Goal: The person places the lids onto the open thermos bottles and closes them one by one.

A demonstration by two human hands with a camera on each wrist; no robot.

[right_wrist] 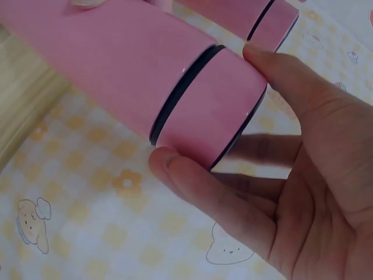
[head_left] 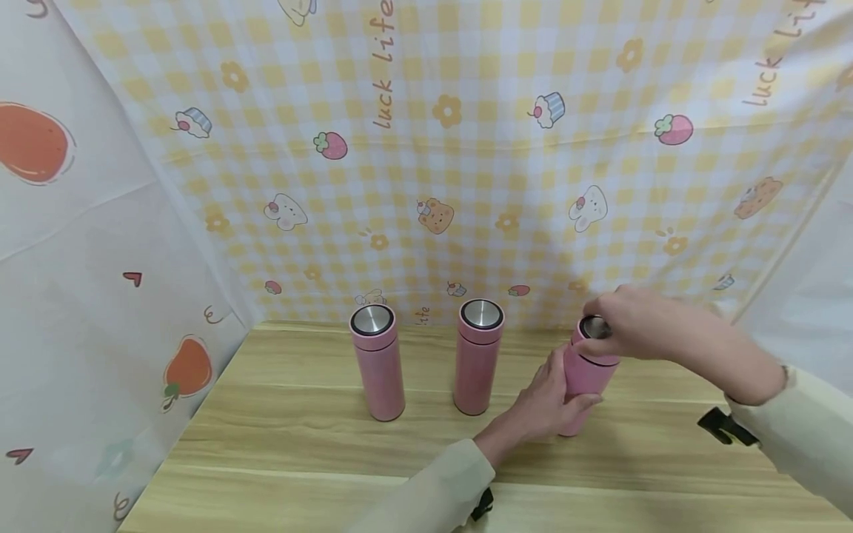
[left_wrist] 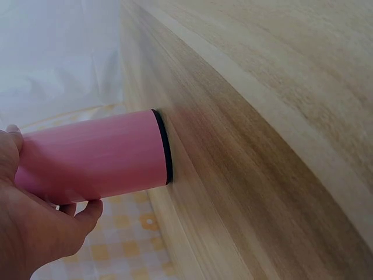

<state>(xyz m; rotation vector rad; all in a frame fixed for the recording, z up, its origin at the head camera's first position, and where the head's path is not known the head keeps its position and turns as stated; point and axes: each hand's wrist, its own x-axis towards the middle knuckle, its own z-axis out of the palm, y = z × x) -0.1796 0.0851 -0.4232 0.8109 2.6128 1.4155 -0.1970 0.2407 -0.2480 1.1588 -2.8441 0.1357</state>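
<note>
A pink thermos bottle [head_left: 586,377] stands at the right of the table, its black-rimmed base [left_wrist: 162,146] right at the wood in the left wrist view. My left hand [head_left: 543,400] grips it round the body, with curled fingers seen under the bottle in the left wrist view. Above, my right hand [head_left: 626,322] holds the pink cap [right_wrist: 215,105] between thumb and fingers. A dark ring shows between cap and body. Part of the cap's silver top is covered by the right hand in the head view.
Two more pink thermos bottles stand upright to the left, one in the middle [head_left: 476,370] and another further left [head_left: 383,377], both with silver-topped caps. Behind the wooden table [head_left: 300,444] hangs a yellow checked cloth [head_left: 373,178], and a white printed cloth [head_left: 87,259] hangs at left.
</note>
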